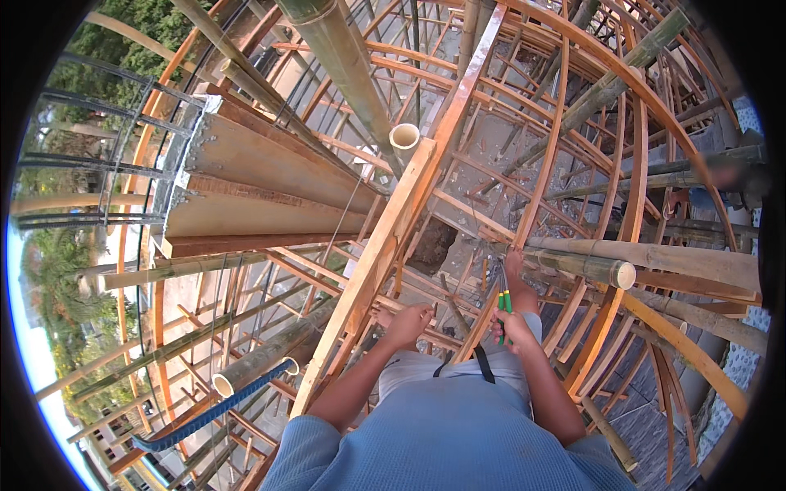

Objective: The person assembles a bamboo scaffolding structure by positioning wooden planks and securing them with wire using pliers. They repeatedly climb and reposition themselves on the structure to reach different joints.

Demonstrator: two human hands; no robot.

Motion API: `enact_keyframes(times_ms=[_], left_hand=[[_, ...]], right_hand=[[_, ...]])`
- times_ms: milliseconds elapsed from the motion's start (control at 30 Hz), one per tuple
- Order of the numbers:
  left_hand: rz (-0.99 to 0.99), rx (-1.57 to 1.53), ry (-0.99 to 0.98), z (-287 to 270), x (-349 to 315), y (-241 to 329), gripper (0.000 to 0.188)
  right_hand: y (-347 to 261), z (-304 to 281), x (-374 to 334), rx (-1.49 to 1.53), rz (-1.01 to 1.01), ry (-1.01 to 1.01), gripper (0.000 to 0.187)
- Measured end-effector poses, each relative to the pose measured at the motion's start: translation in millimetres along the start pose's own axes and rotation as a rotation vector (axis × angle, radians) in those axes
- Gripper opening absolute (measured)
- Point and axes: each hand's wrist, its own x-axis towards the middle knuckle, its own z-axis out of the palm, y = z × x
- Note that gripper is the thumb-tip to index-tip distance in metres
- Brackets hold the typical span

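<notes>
"What worries you most up there?"

"The lattice of timber and bamboo (560, 114) around me. Through it, right of the long timber beam (393, 221), I see grey ground (495, 135), so anything that slips could drop through the gaps."

"And the bulky piece?"

"The wood-edged form (270, 168) stands left of the beam, with dark steel bars (94, 169) jutting from its far end. Losing my balance that way, I could knock against it."

"The poles?"

"One bamboo pole (573, 263) lies right of the beam, cut end showing. I can't tell how it's tied; if it rolled under weight, I could lose my footing."

"Your feet?"

"My bare foot (514, 268) is right of the beam, beside that pole. With no shoe, a splinter or a falling thing could hurt it."

"And your grip?"

"My left hand (409, 325) is just right of the beam, fingers curled; I can't tell whether they pinch anything thin. My right hand (512, 331), farther right of it, is wrapped around the green-handled pliers (504, 304), tips pointing away from me. A sweaty palm could loosen them, and they might strike that foot."
</notes>
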Motion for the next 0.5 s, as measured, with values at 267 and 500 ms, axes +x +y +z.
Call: enact_keyframes(times_ms=[267, 500], left_hand=[[0.422, 0.341, 0.302, -6, -3, 36, 0.065], [0.191, 0.165, -0.393, -8, 42, 21, 0.078]], right_hand=[[16, 29, -52, -0.002, 0.25, -0.251, 0.038], [12, 44, -117, 0.208, 0.142, -0.661, 0.058]])
